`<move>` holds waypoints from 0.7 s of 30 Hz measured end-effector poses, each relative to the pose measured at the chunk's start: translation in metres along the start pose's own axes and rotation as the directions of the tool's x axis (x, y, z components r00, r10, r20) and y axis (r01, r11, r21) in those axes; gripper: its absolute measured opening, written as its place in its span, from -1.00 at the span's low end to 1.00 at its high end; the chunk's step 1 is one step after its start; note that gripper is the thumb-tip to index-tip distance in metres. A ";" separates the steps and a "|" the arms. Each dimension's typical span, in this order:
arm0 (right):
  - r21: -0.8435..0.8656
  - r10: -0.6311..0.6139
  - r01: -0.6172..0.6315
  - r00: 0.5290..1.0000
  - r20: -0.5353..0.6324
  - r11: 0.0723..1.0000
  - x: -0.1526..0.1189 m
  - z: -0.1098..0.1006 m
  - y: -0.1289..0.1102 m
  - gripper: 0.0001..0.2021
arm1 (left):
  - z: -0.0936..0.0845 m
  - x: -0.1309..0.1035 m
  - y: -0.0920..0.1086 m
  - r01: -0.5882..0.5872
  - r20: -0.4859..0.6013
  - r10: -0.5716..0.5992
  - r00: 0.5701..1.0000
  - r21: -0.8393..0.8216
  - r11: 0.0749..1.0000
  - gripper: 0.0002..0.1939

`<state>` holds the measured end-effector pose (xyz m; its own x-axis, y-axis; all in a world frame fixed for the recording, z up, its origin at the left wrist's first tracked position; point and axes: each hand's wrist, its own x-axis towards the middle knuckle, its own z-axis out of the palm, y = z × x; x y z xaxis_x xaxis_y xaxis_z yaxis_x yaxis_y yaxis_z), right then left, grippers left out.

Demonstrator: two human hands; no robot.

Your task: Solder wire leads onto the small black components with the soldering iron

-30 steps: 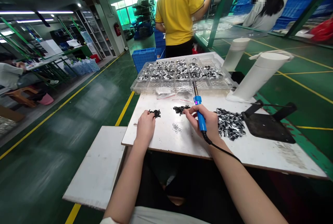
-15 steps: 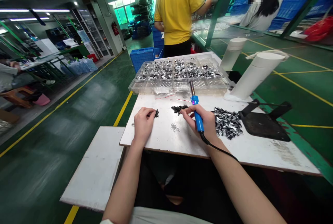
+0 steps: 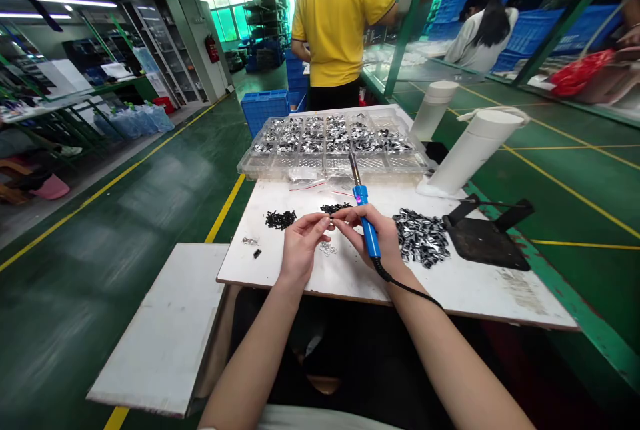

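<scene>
1. Head view: left hand [image 3: 299,250] and right hand [image 3: 384,237] meet over the worktop [image 3: 345,277], each grip pinched nearly closed around one tiny part [image 3: 331,219]; the right also cradles my soldering iron [image 3: 361,195].
2. I'd steady the part left-handed, nudge gently and angle the hot end off skin.
3. Since the earlier frame, the left has moved inward, uncovering its black pile [image 3: 281,219].

From here I can see a person in a yellow shirt [image 3: 337,23] near a blue crate [image 3: 264,112], a red fire extinguisher [image 3: 212,49] on a pillar [image 3: 196,20], and a red bag [image 3: 583,73] off right.
</scene>
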<state>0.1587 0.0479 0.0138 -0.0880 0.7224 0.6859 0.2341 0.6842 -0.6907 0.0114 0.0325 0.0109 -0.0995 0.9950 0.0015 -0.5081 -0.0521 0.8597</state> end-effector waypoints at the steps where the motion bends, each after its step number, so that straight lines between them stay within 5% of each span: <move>1: 0.001 0.004 -0.004 1.000 0.000 1.000 0.000 0.000 0.000 -0.85 | -0.001 0.000 -0.001 -0.008 0.005 0.008 1.000 0.005 1.000 -0.73; 11: 0.028 0.048 -0.049 0.999 0.017 0.998 0.001 0.001 -0.003 -0.82 | -0.005 -0.003 -0.006 -0.021 -0.005 0.021 1.000 0.041 0.999 -0.77; 21: 0.212 0.209 -0.224 0.974 0.089 0.951 0.001 0.001 -0.006 -0.74 | -0.011 -0.012 -0.011 0.000 -0.095 0.001 0.995 0.011 1.000 -0.65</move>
<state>0.1563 0.0441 0.0185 -0.1225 0.8554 0.5032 0.0368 0.5106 -0.8590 0.0089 0.0204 -0.0045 -0.1810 0.9824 -0.0457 -0.4987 -0.0516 0.8653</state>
